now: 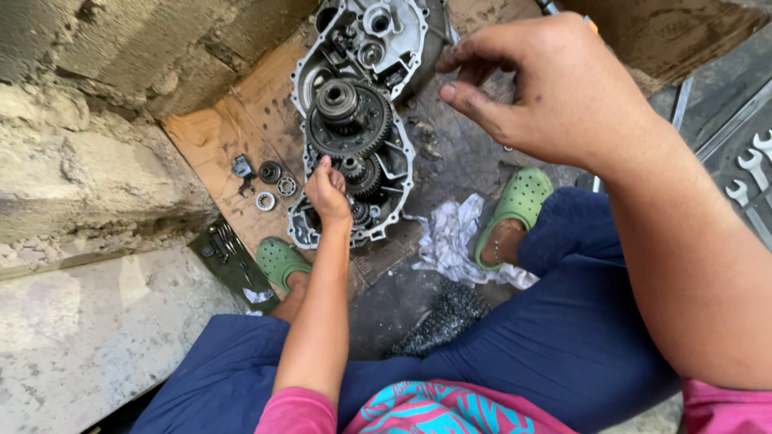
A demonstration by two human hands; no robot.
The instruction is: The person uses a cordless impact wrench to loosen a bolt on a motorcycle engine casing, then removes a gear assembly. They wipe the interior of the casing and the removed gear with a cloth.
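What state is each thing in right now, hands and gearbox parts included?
Gearbox housing: open, cover off, lying flat on cardboard.
Large gear: seated in the housing, exposed.
Left hand: fingers down on the small lower gears.
Right hand: raised above the housing, fingertips pinched; anything held is too small to tell.
Loose bearings: out, lying on the cardboard.
White rag: crumpled on the ground.
Wrenches: laid out at right.
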